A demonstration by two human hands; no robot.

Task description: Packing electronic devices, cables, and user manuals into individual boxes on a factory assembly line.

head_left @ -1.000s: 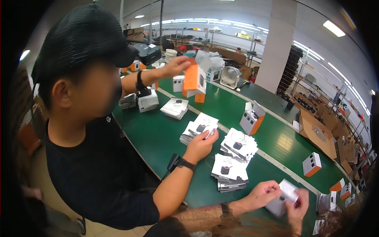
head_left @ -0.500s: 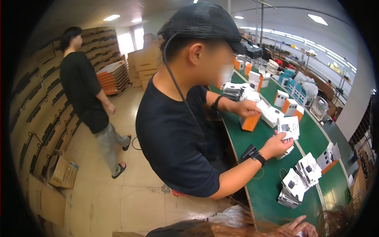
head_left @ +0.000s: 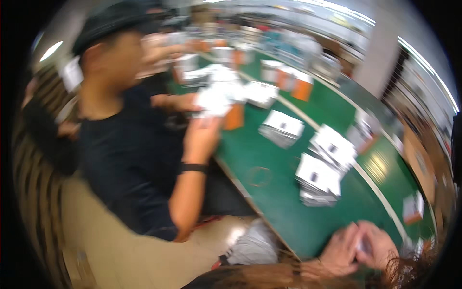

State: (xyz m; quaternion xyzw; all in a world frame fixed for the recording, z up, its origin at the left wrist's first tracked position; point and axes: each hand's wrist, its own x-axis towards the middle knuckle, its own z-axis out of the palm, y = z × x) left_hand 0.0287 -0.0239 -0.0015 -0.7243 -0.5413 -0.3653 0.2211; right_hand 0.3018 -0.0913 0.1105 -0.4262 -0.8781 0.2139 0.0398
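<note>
At the lower right, over the green table (head_left: 274, 202), my left hand (head_left: 339, 248) and my right hand (head_left: 380, 243) are pressed against each other with the fingers bunched. A small greyish patch shows between them, but blur hides whether it is an object. Nearest to my hands lies a stack of white booklets (head_left: 315, 176) with a dark picture on the top one. A second booklet stack (head_left: 334, 147) leans against it from behind. Neither stack is touched by my hands.
On the left a co-worker in a dark shirt (head_left: 130, 144) holds blurred white papers (head_left: 214, 101) beside an orange box (head_left: 234, 117). Another booklet stack (head_left: 281, 127) and orange-and-white boxes (head_left: 301, 86) stand farther back. A small box (head_left: 413, 208) sits at right. A grey bag (head_left: 252, 245) hangs by the table edge.
The view has swung to the right, and more of my hands shows, now pressed together. The co-worker's hands have come together at the white papers. A booklet stack lies uncovered on the table.
</note>
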